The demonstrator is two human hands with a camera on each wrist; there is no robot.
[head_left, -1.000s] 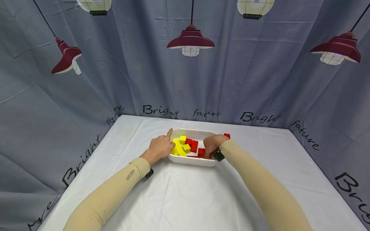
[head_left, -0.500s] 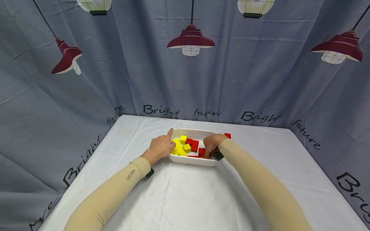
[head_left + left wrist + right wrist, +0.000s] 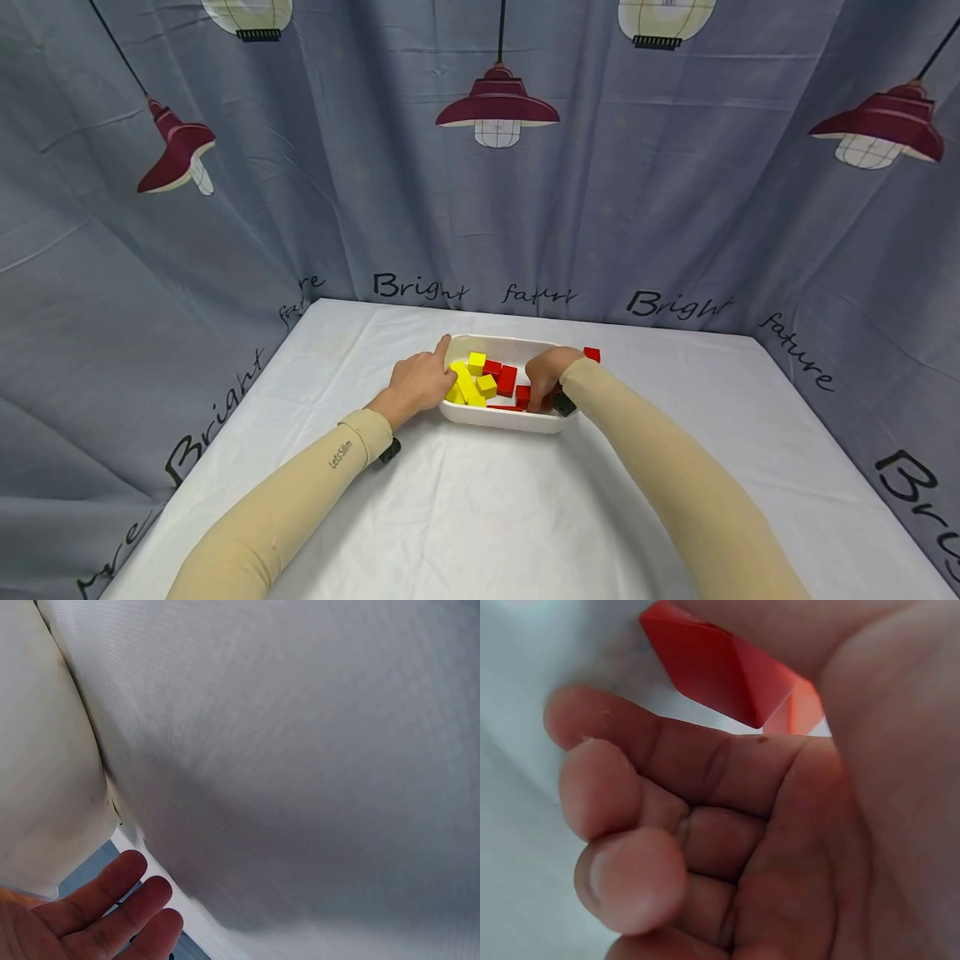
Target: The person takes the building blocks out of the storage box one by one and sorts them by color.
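Observation:
A white tray (image 3: 502, 420) with rounded corners stands on the table. My left hand (image 3: 422, 380) grips its left end, thumb over the rim and index finger along the edge; in the left wrist view the other fingers (image 3: 154, 894) extend loosely below the tray's wall. Yellow blocks (image 3: 465, 382) lie in the left part, red blocks (image 3: 507, 381) in the middle. My right hand (image 3: 549, 371) reaches down into the right end. In the right wrist view its fingers are curled with nothing in the palm, close beside a red block (image 3: 705, 664); contact is unclear.
Another red block (image 3: 592, 354) lies behind the right wrist, by the tray's right end, partly hidden. A white cloth covers the table (image 3: 465, 508). A grey printed curtain (image 3: 420, 192) hangs behind it and at both sides.
My right hand has shifted very slightly left within the tray. My left hand keeps its place at the tray's left end, and the blocks look unmoved.

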